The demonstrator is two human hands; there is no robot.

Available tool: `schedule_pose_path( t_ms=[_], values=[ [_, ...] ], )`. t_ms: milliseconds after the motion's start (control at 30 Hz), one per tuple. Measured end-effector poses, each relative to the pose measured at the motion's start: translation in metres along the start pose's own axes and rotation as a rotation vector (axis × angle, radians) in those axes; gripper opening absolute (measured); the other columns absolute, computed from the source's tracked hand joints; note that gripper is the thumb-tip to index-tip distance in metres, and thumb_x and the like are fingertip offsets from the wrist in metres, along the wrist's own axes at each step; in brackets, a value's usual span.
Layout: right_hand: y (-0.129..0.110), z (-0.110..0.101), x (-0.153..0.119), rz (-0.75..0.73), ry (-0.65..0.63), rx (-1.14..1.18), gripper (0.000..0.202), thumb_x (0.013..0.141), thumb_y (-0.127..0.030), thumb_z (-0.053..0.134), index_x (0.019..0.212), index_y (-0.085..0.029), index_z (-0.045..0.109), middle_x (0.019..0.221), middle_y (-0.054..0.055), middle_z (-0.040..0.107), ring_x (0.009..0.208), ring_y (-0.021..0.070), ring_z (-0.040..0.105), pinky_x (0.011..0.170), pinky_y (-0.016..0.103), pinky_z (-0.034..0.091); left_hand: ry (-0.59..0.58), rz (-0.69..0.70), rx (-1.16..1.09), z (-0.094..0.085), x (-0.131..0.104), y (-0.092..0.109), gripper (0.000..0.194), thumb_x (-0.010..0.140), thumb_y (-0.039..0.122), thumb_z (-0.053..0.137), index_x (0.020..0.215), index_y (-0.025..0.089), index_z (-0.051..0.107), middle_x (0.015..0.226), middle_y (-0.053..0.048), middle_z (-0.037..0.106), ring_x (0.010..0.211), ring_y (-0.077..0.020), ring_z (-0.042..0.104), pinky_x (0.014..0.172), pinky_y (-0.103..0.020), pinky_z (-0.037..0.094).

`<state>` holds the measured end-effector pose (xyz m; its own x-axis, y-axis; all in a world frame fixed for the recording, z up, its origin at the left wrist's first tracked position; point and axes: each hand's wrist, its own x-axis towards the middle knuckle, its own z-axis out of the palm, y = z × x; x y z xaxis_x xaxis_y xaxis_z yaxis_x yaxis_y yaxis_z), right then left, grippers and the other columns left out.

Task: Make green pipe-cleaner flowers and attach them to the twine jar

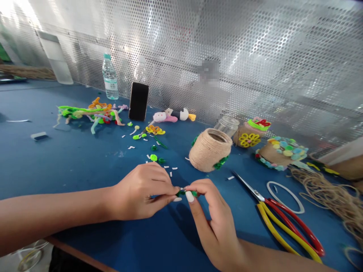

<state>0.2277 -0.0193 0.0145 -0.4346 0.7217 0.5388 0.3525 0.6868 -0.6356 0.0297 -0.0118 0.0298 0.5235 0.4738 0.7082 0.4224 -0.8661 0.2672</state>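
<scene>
"So, what's the left hand [144, 192] doing?"
"Pinching a small green fuzzy piece [181, 193], thumb and fingers nearly together."
"And the right hand [217, 223]?"
"Gripping its right end, thumb close to index, near the twine-wrapped jar [208, 151]."

The place can be taken for a craft workshop, or a craft corner within a larger room; which of the two, cannot be told. Handicraft is suggested by what is spread on the blue table [85, 166]: bright pipe cleaners [90, 111], paper scraps [132, 147], loose twine [326, 192], scissors [262, 198] and a jar [208, 153] wrapped in cord. The table is bordered at the back by a shiny perforated wall [176, 45], by which a rather industrial look is given.
</scene>
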Motion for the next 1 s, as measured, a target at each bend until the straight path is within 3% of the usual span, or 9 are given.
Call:
schedule_pose_path(
  t_ms=[333, 833, 1000],
  values=[
    [-0.0028, -0.0021, -0.0010, -0.054, -0.048, 0.037, 0.017, 0.088, -0.006, 0.042, 0.095, -0.020, 0.050, 0.090, 0.002, 0.053, 0.083, 0.0136, 0.053, 0.073, 0.028, 0.043, 0.022, -0.017, -0.013, 0.0013, -0.0018, 0.0019, 0.011, 0.083, 0.011, 0.057, 0.079, 0.011, 0.068, 0.064, -0.007, 0.067, 0.060, -0.0153, 0.063, 0.057, -0.025, 0.051],
    [-0.0030, -0.0040, -0.0011, -0.136, -0.097, 0.037, 0.024, 0.086, -0.004, 0.042, 0.103, -0.019, 0.051, 0.093, 0.004, 0.056, 0.086, 0.0154, 0.055, 0.074, 0.029, 0.046, 0.030, -0.067, -0.078, 0.0028, -0.0028, 0.0014, 0.010, 0.082, 0.010, 0.057, 0.073, 0.013, 0.063, 0.067, -0.006, 0.067, 0.065, -0.0148, 0.063, 0.062, -0.024, 0.052],
    [-0.0022, -0.0037, -0.0004, -0.080, -0.074, 0.053, 0.020, 0.088, -0.006, 0.042, 0.098, -0.020, 0.052, 0.090, 0.003, 0.056, 0.084, 0.0149, 0.056, 0.073, 0.028, 0.046, -0.001, -0.057, -0.111, 0.0020, -0.0017, 0.0012, 0.010, 0.084, 0.010, 0.054, 0.080, 0.014, 0.062, 0.074, -0.006, 0.068, 0.071, -0.0148, 0.064, 0.066, -0.024, 0.052]
  ],
)
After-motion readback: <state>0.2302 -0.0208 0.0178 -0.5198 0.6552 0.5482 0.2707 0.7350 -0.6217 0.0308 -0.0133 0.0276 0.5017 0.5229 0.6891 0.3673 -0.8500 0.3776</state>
